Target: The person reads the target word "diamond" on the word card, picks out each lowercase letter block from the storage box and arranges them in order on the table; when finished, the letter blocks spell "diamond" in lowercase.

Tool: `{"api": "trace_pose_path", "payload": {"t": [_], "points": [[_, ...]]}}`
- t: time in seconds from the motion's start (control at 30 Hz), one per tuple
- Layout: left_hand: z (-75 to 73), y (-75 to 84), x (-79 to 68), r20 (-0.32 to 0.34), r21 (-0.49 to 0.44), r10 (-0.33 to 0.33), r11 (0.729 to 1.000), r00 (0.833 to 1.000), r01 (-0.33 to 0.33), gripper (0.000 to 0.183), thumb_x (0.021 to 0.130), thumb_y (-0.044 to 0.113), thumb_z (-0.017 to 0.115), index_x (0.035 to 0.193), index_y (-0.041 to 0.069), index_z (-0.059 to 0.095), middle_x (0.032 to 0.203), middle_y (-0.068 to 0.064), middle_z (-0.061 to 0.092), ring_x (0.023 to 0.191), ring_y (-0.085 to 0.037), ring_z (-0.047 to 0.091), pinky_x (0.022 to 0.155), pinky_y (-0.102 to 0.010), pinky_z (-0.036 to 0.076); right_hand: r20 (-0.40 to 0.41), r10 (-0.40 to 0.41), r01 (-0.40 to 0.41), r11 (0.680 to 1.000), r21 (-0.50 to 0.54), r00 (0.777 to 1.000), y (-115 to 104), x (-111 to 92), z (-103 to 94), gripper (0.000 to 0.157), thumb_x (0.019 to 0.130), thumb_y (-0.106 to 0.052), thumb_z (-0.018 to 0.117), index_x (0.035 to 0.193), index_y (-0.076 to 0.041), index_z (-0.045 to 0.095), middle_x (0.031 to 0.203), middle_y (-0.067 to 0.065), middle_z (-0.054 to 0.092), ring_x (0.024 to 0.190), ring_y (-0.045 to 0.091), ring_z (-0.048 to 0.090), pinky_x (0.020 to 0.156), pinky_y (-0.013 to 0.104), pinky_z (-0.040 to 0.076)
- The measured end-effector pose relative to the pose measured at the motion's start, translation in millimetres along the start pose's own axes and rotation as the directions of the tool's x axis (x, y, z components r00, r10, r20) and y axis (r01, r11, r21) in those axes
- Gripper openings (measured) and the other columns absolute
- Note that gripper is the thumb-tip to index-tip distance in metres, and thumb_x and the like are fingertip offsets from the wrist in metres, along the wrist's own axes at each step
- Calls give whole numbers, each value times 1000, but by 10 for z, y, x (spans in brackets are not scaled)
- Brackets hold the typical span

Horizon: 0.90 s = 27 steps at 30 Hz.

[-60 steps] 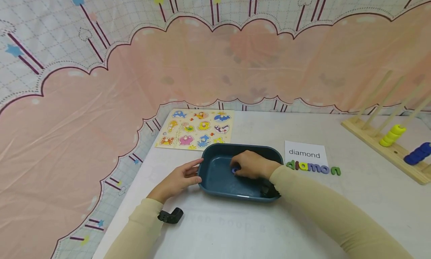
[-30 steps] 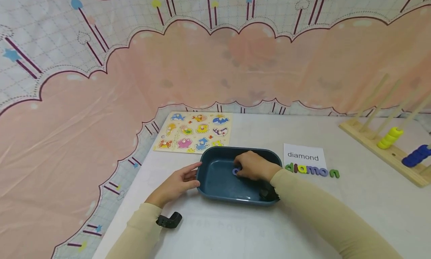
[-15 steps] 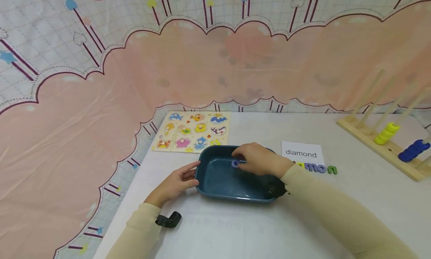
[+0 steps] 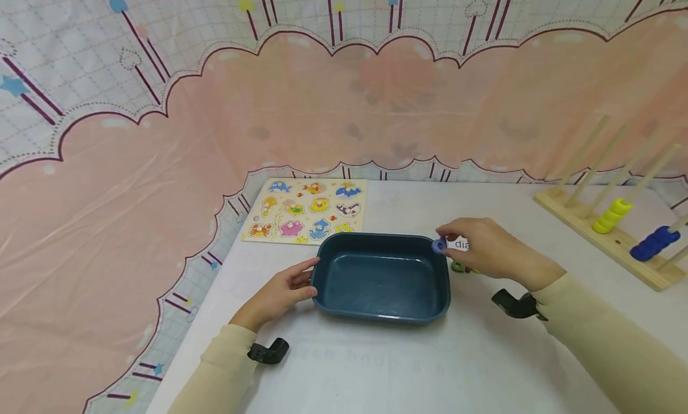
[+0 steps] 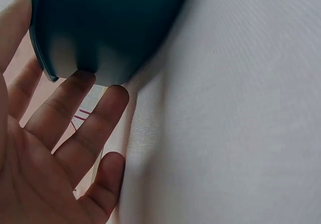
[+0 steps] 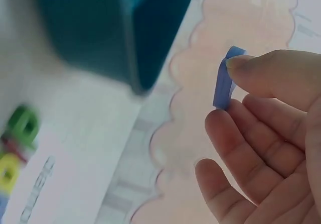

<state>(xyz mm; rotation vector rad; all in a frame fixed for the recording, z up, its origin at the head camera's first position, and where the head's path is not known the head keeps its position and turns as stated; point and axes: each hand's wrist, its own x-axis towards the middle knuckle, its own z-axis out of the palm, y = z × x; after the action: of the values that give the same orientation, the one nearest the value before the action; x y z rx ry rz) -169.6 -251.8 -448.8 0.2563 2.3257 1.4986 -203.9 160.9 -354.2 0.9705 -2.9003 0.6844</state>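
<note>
My right hand (image 4: 486, 247) is raised beyond the right end of a dark teal plastic basin (image 4: 380, 316). Between thumb and fingertips it pinches a small purple-blue toy letter (image 4: 438, 245) with a round hole; in the right wrist view the letter (image 6: 224, 81) shows edge-on. On the other side, my left hand (image 4: 279, 293) touches the basin's left end with extended fingertips, and the left wrist view shows these fingers (image 5: 90, 133) against the outer wall. The hand partly covers a white word card (image 4: 458, 244) and the row of colored letters, with a green letter (image 4: 458, 266) showing.
A wooden animal puzzle board (image 4: 306, 211) lies behind the basin. At the back right stands a wooden peg stand (image 4: 607, 238) with yellow beads (image 4: 613, 215) and blue beads (image 4: 654, 244). A pink patterned cloth (image 4: 322, 115) hangs behind the white table (image 4: 376, 372).
My right hand has lifted the purple-blue letter out of the basin and carried it right, past the rim toward the word card. My left hand has stayed at the basin's left end.
</note>
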Motion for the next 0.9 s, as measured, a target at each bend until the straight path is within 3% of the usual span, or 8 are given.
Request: {"api": "trace_pose_path", "payload": {"t": [0.37,0.9], "points": [[16,25,15,5,14,-9,1000,1000,9,69,96,25,70,155,11,38,144,-23,51,133,-38,49,104,-51,44,34,209,-208,978,-32,977,585,-592,-77,44,91,-15,73,128,5,62,116,19,67,107,38,62,90,59,50],[15,28,-9,-8,21,-18,1000,1000,18,68,96,25,70,155,12,38,144,-24,51,133,-38,50,104,-52,44,53,343,-341,939,-39,938,1176,-1120,-3,45,91,-11,69,127,13,57,116,29,64,108,50,59,88,64,49]]}}
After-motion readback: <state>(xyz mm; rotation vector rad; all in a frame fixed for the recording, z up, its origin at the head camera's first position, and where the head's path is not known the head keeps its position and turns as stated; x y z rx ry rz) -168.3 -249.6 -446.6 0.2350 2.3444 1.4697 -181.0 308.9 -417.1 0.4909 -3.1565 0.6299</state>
